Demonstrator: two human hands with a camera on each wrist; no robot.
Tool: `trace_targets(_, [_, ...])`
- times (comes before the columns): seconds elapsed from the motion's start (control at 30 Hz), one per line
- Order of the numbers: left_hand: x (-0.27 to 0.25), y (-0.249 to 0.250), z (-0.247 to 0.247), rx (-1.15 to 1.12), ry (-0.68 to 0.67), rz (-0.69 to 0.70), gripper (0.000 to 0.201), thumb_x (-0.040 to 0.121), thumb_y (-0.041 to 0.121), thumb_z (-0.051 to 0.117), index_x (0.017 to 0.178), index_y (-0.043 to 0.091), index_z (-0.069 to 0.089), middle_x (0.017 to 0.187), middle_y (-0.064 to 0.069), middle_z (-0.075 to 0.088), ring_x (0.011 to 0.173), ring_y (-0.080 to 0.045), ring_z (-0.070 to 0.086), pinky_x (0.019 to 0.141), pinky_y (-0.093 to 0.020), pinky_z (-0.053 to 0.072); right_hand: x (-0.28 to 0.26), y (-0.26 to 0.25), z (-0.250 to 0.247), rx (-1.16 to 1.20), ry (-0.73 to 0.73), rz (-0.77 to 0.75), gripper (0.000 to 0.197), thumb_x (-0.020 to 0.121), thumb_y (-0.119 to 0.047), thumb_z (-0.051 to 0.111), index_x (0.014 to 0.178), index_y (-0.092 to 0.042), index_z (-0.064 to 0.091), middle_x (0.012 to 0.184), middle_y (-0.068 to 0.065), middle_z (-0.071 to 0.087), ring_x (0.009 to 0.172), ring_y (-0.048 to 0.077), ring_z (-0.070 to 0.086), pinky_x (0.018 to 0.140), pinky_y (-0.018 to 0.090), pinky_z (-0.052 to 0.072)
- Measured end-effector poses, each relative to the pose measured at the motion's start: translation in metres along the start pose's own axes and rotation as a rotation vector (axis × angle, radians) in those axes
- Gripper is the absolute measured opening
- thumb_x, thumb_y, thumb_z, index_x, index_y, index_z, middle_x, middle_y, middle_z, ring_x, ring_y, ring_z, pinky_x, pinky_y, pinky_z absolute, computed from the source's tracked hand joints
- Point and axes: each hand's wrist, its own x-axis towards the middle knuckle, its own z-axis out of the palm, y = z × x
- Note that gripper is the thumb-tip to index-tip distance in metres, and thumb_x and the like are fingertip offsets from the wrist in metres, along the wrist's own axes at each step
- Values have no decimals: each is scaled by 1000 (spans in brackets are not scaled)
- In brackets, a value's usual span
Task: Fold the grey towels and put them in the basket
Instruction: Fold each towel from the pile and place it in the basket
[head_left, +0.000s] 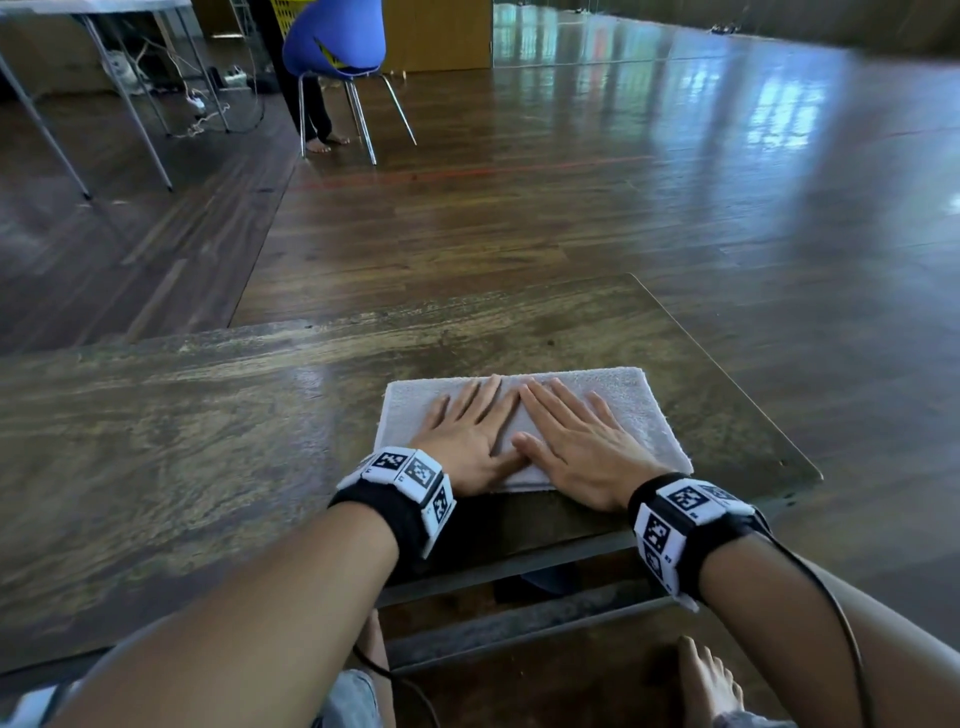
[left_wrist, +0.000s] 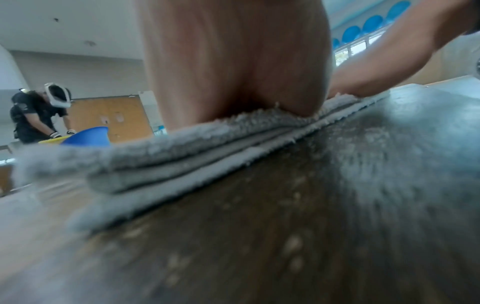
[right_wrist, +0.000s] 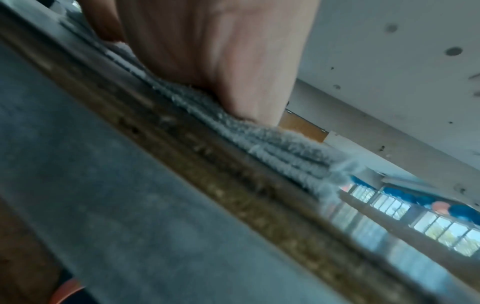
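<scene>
A grey towel (head_left: 618, 397) lies folded into a rectangle on the wooden table (head_left: 208, 415), near its right end. My left hand (head_left: 467, 436) lies flat on the towel's left half, fingers straight and spread. Beside it my right hand (head_left: 576, 441) presses flat on the right half, thumbs nearly touching. The left wrist view shows the towel (left_wrist: 161, 162) as several stacked layers under my palm (left_wrist: 233, 61). In the right wrist view the layered towel edge (right_wrist: 272, 144) lies under my palm (right_wrist: 213, 51). No basket shows near the table.
The table's right edge (head_left: 727, 374) and near edge are close to the towel. A blue chair (head_left: 337, 41) and a person's legs stand far back on the wooden floor, next to a folding table (head_left: 78, 52). Another person (left_wrist: 39, 115) works in the distance.
</scene>
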Motion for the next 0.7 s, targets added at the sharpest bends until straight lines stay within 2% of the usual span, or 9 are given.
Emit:
trace_targets(0.1, [-6,-11,-4,-31,-24,-45,97,76,91,18,152,43,-19,162,14,-26,149,-8,-24,120,-41,-15,-3,5,4,0,23,25,86,89,-78,1,161,-32,-6,168,-18,-13,153,8,-20,124,46,-11])
trace_targets(0.17, [-12,-22,-8,-49,-60,-78,112,64,100,19,151,44,-23,160,15,-30,147,-7,-27,120,-41,-15,-8,16,4,5,16,71,89,86,-84,4,160,-37,-10,166,-20,-17,152,9,-23,123,49,-12])
trace_targets(0.23, [-17,-30,-11,-52,-85,-93,123,54,105,19,149,43,-26,159,15,-33,146,-7,-29,120,-41,-15,-15,26,3,26,5,136,94,80,-90,6,158,-42,-14,164,-23,-20,151,9,-26,122,47,-14])
trace_targets(0.3, [-20,-34,-12,-63,-101,-100,127,51,107,22,148,43,-29,158,16,-35,146,-7,-31,120,-41,-16,-19,32,3,22,6,181,97,76,-95,5,157,-45,-15,164,-22,-21,151,11,-27,123,46,-13])
trace_targets(0.47, [-21,-36,-13,-70,-99,-135,136,47,107,26,150,37,-28,158,12,-35,147,-11,-30,121,-43,-15,-21,37,-1,24,-9,260,105,73,-97,7,158,-39,-15,165,-19,-22,152,12,-26,123,54,-6])
trace_targets(0.7, [-32,-47,-15,-111,-97,-194,147,42,107,33,152,30,-28,159,11,-35,146,-12,-31,121,-45,-12,-23,33,-7,34,12,367,119,73,-97,10,161,-20,-12,169,-5,-18,153,8,-20,125,49,-9])
